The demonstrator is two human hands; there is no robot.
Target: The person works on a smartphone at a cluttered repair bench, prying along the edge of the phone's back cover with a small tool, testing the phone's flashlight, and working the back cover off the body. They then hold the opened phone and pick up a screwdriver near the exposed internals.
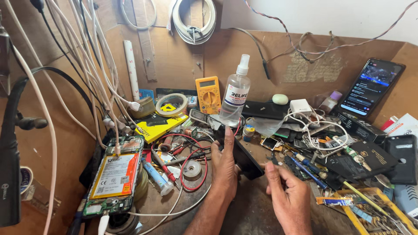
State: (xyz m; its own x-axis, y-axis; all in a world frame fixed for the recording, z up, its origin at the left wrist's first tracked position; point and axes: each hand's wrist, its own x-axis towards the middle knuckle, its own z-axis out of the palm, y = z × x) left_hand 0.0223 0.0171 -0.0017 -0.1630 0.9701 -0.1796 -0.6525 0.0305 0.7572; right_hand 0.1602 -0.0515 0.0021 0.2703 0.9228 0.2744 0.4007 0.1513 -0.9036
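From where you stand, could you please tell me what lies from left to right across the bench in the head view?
Opened phone → tape roll → yellow multimeter → left hand holding a black device → right hand → white charger → lit phone leaning on the wall.

The multimeter (208,93) is orange-yellow with a grey screen. The bottle (235,93) is clear with a white nozzle and a white, red and black label. The opened phone (115,176) shows an orange-and-white battery on a green board. Red and black leads (191,150) loop over the brown bench (244,213). The slab (244,154) in the left hand (224,167) is black (glossy). The charger (300,106) is white.
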